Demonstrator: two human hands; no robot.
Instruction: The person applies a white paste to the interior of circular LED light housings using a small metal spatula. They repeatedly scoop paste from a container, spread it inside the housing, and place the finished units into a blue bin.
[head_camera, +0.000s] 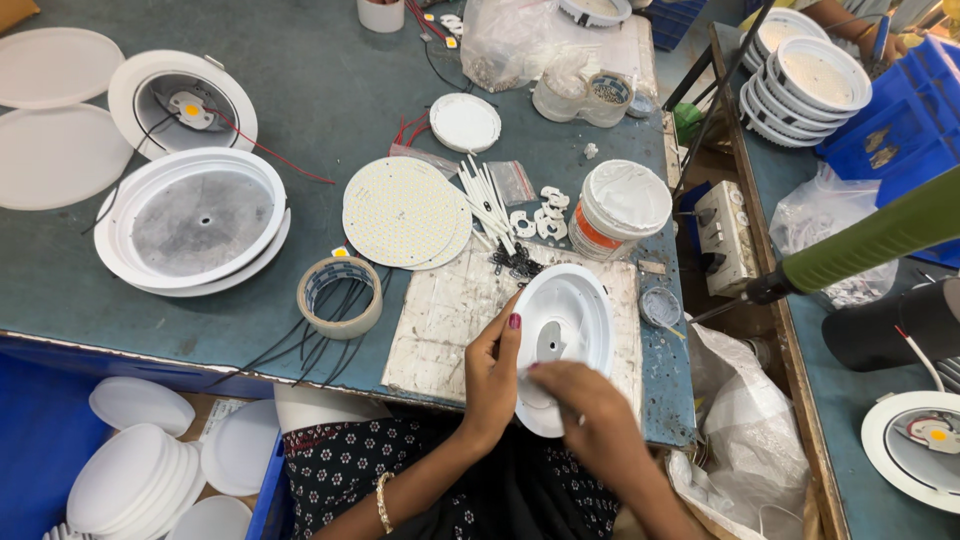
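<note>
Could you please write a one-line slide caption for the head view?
Both hands, left and right, hold a white round lamp housing over a workbench.

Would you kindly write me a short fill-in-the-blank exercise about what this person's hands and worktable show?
1. Both hands hold a round ____ lamp housing.
2. The left hand grips the housing by its ____ edge.
3. The roll of tape lies to the ____ of the housing.
4. The right hand rests on the housing's ____ part.

Missing words: white; left; left; lower
</note>
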